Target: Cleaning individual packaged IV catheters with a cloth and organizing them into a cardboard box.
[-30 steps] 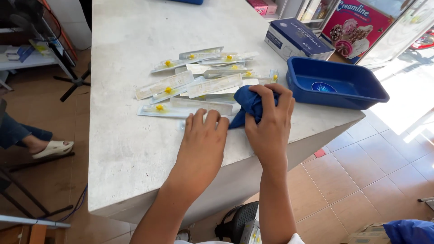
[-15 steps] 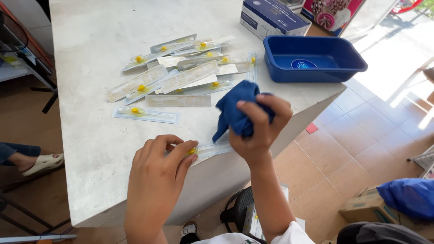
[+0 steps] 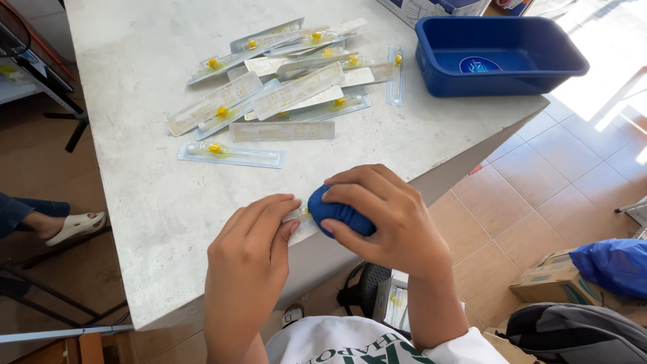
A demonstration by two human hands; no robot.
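Lower centre: right hand (image 3: 384, 219) clenched on blue cloth (image 3: 337, 212), left hand (image 3: 253, 243) fingers pinning packet (image 3: 300, 222) at table (image 3: 135, 202) edge; packet pile (image 3: 290, 87) upper centre.

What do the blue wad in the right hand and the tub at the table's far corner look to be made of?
Blue wad: soft cloth by its look, matte, folds bunched under the right hand. Blue tub: moulded plastic, smooth, slightly glossy, with a rounded rim.

Bare table (image 3: 135, 81) lies left and in front of the packet pile (image 3: 290, 87). The blue tray (image 3: 499, 84) blocks the far right corner.
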